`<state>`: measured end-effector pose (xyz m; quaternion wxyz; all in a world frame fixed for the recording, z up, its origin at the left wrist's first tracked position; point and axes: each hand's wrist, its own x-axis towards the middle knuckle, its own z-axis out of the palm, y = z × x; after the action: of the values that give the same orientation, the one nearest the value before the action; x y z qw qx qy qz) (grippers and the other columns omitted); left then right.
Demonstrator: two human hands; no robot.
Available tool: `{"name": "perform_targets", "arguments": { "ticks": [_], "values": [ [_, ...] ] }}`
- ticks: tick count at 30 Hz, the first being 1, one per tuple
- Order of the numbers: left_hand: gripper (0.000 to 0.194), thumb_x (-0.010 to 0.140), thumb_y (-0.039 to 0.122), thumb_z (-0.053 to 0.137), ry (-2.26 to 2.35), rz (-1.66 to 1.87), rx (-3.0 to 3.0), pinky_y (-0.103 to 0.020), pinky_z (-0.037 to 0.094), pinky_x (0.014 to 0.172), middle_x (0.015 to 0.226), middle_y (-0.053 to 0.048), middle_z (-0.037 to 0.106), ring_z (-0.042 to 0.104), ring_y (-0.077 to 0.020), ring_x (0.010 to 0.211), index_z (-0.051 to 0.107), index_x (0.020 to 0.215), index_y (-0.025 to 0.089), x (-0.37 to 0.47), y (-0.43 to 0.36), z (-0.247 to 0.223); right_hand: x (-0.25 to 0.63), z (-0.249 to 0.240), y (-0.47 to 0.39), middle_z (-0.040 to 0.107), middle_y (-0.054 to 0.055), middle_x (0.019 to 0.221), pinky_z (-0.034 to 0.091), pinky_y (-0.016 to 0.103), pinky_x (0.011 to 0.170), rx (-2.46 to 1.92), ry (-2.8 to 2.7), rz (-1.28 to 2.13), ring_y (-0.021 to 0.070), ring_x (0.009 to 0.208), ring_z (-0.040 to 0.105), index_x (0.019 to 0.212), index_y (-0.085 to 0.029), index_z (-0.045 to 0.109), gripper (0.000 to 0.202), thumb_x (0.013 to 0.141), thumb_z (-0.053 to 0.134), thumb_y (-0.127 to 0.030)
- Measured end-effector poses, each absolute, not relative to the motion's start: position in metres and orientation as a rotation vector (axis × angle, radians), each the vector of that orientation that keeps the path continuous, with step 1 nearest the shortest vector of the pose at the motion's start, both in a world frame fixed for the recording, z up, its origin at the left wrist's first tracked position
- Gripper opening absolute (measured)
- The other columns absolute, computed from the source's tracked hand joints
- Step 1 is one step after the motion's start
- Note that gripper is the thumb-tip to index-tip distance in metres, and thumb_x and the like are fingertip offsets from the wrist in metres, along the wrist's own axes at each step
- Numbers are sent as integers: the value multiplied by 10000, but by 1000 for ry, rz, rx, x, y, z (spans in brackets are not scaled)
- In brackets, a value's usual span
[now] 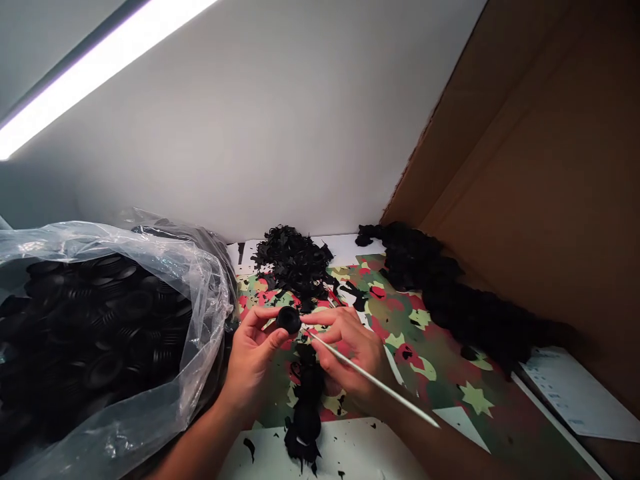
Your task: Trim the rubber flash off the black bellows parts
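My left hand (251, 360) pinches a small round black rubber-looking part (289, 321) between thumb and fingers, its ringed, hollow face towards me. A thin, pale stick-like tool (383, 381) is gripped in my right hand (354, 352). Its near end points down to the right, while its tip is close to the part's right edge. My right index finger reaches to that same edge; whether it touches cannot be made out. Below the hands lies a row of black parts and scraps (307, 387).
To the left, a clear plastic bag (207, 327) stands open, full of ribbed black parts (133, 307). Black trimmings are heaped (293, 260) at the back. More black pieces (450, 300) line the cardboard wall (545, 200) on the right. A camouflage-patterned sheet (505, 427) covers the table.
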<state>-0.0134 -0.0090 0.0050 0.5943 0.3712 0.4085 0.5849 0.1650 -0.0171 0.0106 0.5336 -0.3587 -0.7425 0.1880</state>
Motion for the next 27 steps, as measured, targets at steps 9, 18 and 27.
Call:
{"name": "perform_targets", "arguments": {
  "ticks": [9,18,27],
  "values": [
    [368,637,343,934,1050,1350,937,-215,531,699,912,-19,687,628,-139,786,740,914,198,-16,-9,-3,163,10,-13,784,46,1082,490,405,877,-726,-1838,337,197,920,735,873,-242,555,160,897,585,-87],
    [334,629,320,932,1100,1386,977,-216,532,688,887,-20,686,630,-159,819,750,879,196,-14,-9,1,161,10,-13,793,36,1054,487,407,854,-727,-1848,291,197,882,741,875,-249,553,164,878,569,-86],
    [299,609,298,939,1085,1423,997,-244,556,765,863,-20,703,666,-169,837,737,799,187,-10,-10,7,159,4,-12,796,21,1045,436,415,898,-812,-1941,141,194,907,731,958,-251,586,183,919,558,-74]
  ]
}}
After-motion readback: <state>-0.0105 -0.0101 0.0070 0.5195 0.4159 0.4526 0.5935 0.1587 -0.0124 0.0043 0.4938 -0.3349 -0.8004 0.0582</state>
